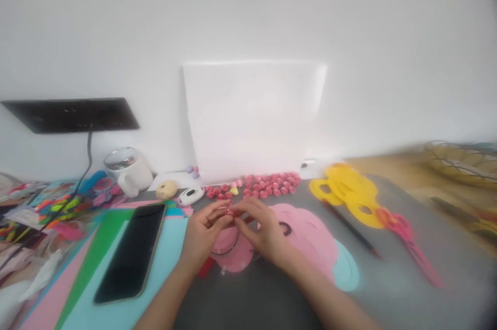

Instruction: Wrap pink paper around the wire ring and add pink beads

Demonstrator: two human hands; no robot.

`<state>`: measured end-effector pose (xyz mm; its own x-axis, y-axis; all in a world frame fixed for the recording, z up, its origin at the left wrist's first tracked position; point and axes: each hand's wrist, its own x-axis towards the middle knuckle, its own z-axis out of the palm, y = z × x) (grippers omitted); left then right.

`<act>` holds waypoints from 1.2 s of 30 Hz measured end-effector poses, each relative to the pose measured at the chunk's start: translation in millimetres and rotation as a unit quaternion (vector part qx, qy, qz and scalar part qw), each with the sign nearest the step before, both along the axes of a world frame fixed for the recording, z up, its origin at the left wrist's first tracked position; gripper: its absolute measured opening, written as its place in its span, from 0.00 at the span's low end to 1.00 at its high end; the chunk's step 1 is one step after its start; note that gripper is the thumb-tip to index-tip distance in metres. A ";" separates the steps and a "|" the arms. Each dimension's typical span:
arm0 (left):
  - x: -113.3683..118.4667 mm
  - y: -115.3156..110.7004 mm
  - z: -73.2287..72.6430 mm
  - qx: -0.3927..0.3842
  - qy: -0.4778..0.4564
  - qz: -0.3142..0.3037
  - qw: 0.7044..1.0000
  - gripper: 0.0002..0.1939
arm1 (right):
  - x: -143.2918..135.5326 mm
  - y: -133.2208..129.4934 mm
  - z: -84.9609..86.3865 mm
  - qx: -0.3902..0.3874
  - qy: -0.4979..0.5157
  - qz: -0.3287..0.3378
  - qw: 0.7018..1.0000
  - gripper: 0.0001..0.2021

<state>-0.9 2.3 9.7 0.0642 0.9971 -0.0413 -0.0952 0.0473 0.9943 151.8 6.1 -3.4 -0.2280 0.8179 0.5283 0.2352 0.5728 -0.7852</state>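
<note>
My left hand point(204, 231) and my right hand point(264, 226) meet at the middle of the table, fingertips pinched together. Between them is a small pink paper roll point(230, 212), mostly covered by the fingers. Just below the hands lie pink paper circles point(238, 257), one with a dark ring line. Behind the fingers, along the wall, sit many small pink rolled paper roses point(272, 185). A stack of larger pink paper discs point(306, 231) with a dark ring-shaped thing point(286, 228) on it is beside my right hand. A light blue disc point(347, 268) shows under that stack.
To the left are a phone point(132, 255) on coloured paper sheets point(83, 262), a white mug point(130, 172) and craft clutter point(58, 211). Right are yellow paper rings point(345, 187), a dark pencil point(353, 229) and pink scissors point(411, 244). A white board point(248, 117) leans on the wall.
</note>
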 end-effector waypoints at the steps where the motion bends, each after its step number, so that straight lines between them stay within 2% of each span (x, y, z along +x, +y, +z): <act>1: -0.5 0.3 -1.4 -0.006 -0.003 -0.006 1.000 0.19 | -0.1 -0.1 -1.3 -0.009 -0.006 0.009 1.000 0.10; 7: -1.6 1.0 -10.3 -0.030 0.002 -0.040 0.999 0.16 | 0.5 0.9 -7.8 -0.048 -0.025 -0.002 0.999 0.06; 13: -2.5 1.6 -7.0 -0.057 -0.037 -0.076 0.995 0.14 | 0.7 1.8 -6.6 -0.060 -0.011 -0.010 0.998 0.04; 17: -1.6 1.4 -5.1 -0.070 -0.066 -0.072 0.993 0.15 | 1.6 1.0 -2.5 -0.062 -0.002 0.006 0.998 0.04; 22: -2.2 0.7 -5.0 -0.081 -0.065 -0.057 0.993 0.17 | 2.2 1.0 -0.4 -0.065 -0.003 0.027 0.998 0.10; 28: -0.8 0.5 -0.2 -0.096 -0.097 -0.082 0.987 0.16 | 1.6 2.1 -2.7 -0.066 0.010 -0.006 0.998 0.11; 36: 1.4 -0.4 4.1 -0.119 -0.121 -0.078 0.982 0.19 | 1.2 0.0 -0.5 -0.046 0.005 0.010 0.999 0.11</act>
